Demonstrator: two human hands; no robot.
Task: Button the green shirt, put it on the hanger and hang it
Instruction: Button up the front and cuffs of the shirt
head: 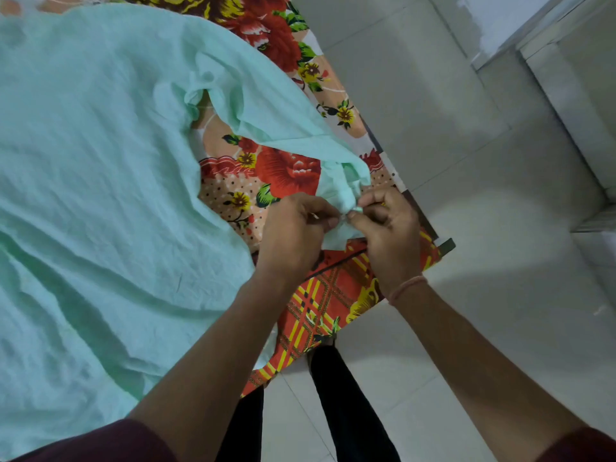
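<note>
Left hand [295,228] and right hand [388,228] each grip pinched on the green shirt [100,161] cuff between them.

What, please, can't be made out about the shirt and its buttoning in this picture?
- Head view: the button at the cuff is hidden by fingers of the left hand and right hand.
- The shirt is cut off by the left and top edges; its front buttons don't show.
- No hanger is in view.
</note>
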